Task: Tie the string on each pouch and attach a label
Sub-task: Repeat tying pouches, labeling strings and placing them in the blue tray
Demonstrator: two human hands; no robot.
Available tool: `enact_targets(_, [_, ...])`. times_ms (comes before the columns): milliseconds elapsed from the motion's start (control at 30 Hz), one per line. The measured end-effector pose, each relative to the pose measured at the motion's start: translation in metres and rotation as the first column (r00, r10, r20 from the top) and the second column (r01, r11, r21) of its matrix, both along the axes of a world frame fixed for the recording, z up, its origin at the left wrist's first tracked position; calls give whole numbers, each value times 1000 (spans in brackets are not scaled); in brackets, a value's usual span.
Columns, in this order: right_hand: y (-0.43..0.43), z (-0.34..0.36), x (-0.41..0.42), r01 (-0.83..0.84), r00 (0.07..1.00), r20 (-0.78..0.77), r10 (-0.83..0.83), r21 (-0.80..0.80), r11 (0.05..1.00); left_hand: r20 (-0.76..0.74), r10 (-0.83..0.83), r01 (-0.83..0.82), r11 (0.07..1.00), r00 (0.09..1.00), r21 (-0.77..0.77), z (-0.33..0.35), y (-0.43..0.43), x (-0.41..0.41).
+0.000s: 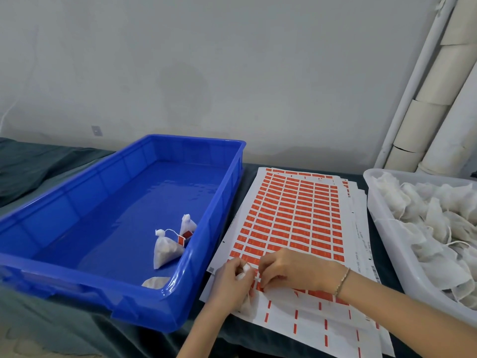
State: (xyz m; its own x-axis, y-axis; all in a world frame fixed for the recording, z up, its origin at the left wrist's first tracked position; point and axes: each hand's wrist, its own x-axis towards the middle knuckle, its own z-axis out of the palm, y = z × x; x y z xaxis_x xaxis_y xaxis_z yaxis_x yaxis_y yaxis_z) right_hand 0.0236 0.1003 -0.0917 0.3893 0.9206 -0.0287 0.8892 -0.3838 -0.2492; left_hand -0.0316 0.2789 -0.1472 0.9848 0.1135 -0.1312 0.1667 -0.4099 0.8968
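Observation:
My left hand [231,280] grips a small white pouch [244,271] over the near part of the label sheet [289,223], which is covered in rows of red stickers. My right hand [291,270] is close beside it, its fingertips pinched at a red label [260,287] next to the pouch. Three white pouches lie in the blue crate [77,202]: one tied with a red label [165,248], one behind it [187,224], and one at the near corner [156,282].
A white tray [382,228] full of several loose pouches stands at the right. Cardboard tubes [433,99] and a white pipe lean on the wall at the back right. A dark green cloth [38,164] covers the table.

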Motion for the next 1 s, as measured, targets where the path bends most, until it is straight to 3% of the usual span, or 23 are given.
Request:
enact_targets(533, [-9, -28, -13, 70, 996, 37, -78, 175, 982, -3, -1, 1, 1000, 1000, -30, 4, 0, -3])
enact_targets(667, [-9, -36, -11, 189, 979, -127, -159, 282, 940, -4, -1, 0, 999, 1000, -45, 4, 0, -3])
enact_targets(800, [-11, -36, -4, 244, 947, -276, -166, 277, 930, -6, 4, -5, 998, 1000, -61, 3, 0, -3])
enact_targets(1000, [-7, -42, -7, 244, 955, -246, -168, 326, 913, -10, 9, -9, 999, 1000, -52, 3, 0, -3])
